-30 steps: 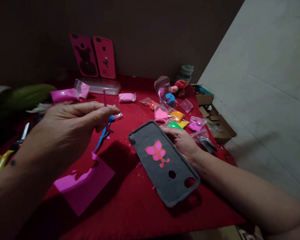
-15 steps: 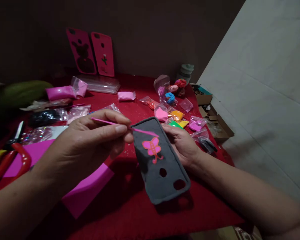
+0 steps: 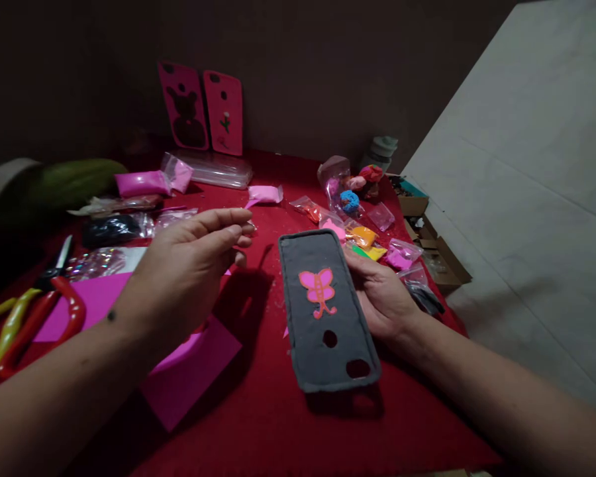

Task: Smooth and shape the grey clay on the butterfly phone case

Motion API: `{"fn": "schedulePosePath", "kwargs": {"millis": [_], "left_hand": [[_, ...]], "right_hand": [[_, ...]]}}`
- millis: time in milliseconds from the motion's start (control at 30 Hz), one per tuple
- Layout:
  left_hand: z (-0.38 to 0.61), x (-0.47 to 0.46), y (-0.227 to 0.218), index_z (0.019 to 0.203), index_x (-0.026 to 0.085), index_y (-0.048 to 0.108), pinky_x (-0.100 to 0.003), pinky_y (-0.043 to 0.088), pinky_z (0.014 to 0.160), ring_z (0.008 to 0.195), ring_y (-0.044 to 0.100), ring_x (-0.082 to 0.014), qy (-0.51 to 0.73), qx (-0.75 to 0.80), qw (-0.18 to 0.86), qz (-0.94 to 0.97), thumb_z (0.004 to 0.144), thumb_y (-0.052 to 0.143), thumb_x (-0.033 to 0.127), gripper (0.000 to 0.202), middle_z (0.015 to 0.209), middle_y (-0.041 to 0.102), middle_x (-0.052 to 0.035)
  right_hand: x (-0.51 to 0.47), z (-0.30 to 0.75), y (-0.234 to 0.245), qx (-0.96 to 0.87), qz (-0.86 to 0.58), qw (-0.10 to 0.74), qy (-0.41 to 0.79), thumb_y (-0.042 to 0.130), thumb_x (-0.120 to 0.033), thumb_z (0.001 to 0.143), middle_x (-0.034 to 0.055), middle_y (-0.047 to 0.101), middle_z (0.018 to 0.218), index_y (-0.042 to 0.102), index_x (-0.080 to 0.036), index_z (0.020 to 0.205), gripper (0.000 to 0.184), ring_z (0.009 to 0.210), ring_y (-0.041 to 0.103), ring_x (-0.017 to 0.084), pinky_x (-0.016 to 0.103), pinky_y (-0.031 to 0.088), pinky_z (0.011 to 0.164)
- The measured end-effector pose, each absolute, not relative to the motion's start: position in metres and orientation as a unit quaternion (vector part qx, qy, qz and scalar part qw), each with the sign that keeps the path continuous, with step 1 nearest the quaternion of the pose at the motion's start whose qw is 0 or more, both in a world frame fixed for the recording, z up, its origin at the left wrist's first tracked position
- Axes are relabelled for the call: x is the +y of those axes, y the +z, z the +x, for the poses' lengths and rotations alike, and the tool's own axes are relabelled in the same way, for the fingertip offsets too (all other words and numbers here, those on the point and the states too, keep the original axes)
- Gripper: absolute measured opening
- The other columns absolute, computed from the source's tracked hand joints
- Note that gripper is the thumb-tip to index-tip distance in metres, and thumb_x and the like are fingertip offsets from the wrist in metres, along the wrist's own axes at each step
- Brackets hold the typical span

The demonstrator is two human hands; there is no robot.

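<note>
My right hand [image 3: 382, 295] grips the long edge of a grey phone case [image 3: 305, 358], which is tilted above the red cloth. A pink butterfly with orange outlines [image 3: 318, 291] decorates the case's back, above a small round hole and a larger corner opening. My left hand [image 3: 193, 258] hovers left of the case, apart from it, thumb and fingers pinched together. Past its fingertips a sliver of a thin pink stick [image 3: 251, 203] shows; the hand hides most of it.
Bags of coloured clay [image 3: 362, 236] lie beyond the case. Red-handled pliers [image 3: 72, 308] and pink sheets [image 3: 193, 377] are at left. Two pink phone cases [image 3: 223, 112] lean on the back wall. Cardboard boxes [image 3: 442, 252] stand off the table's right side.
My left hand has drawn back from the case, swinging the pink stick away from the butterfly. My right hand has turned the case slightly more upright in view. The camera view has shifted left.
</note>
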State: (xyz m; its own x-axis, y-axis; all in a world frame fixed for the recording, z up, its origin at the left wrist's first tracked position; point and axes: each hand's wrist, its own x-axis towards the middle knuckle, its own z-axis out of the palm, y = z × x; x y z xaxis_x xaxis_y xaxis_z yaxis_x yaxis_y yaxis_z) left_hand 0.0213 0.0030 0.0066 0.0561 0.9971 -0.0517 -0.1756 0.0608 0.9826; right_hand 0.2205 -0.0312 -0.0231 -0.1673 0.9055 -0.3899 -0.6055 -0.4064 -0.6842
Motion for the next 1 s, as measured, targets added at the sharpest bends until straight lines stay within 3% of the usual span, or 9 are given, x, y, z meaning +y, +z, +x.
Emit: {"fn": "schedulePosePath", "kwargs": {"millis": [300,467,600,800,1000], "left_hand": [[0.030,0.001,-0.016,0.092,0.016,0.066,-0.021,0.044,0.058,0.062,0.055,-0.0095,0.455,0.384,0.672,0.440,0.079,0.071,0.031,0.021,0.073,0.062,-0.0011],[0.033,-0.005,-0.015,0.088,0.012,0.070,-0.026,0.046,0.056,0.057,0.057,-0.0139,0.385,0.323,0.738,0.450,0.083,0.063,0.037,0.026,0.068,0.064,-0.0058],[0.032,-0.009,-0.010,0.088,0.011,0.071,-0.030,0.051,0.059,0.055,0.059,-0.0159,0.343,0.282,0.783,0.436,0.083,0.062,0.035,0.026,0.068,0.066,-0.0078],[0.031,-0.009,-0.013,0.096,0.010,0.071,-0.032,0.055,0.070,0.077,0.069,-0.0230,0.325,0.239,0.832,0.381,0.089,0.054,0.026,0.024,0.091,0.072,-0.0143],[0.030,-0.008,-0.015,0.098,0.008,0.071,-0.033,0.058,0.068,0.074,0.070,-0.0240,0.349,0.244,0.827,0.368,0.086,0.059,0.021,0.021,0.091,0.073,-0.0151]], "right_hand": [[-0.028,0.213,0.004,-0.144,-0.383,0.531,0.742,0.042,-0.027,0.094,0.0088,0.075,0.096,0.068,-0.015,0.103,0.030,0.094,0.069,0.020,0.041,0.051,0.094],[-0.022,0.213,0.010,-0.204,-0.359,0.568,0.712,0.049,-0.025,0.091,0.0050,0.075,0.091,0.068,-0.018,0.096,0.022,0.091,0.069,0.020,0.044,0.049,0.097],[-0.018,0.211,0.010,-0.192,-0.343,0.609,0.689,0.053,-0.023,0.090,0.0009,0.075,0.084,0.067,-0.020,0.097,0.017,0.083,0.069,0.017,0.039,0.048,0.097],[-0.016,0.204,0.004,-0.168,-0.321,0.638,0.679,0.049,-0.021,0.092,0.0000,0.073,0.078,0.067,-0.020,0.097,0.018,0.073,0.068,0.016,0.039,0.053,0.089],[-0.020,0.210,-0.003,-0.212,-0.302,0.651,0.664,0.045,-0.018,0.093,0.0002,0.072,0.079,0.067,-0.018,0.096,0.022,0.072,0.067,0.013,0.034,0.053,0.088]]}}
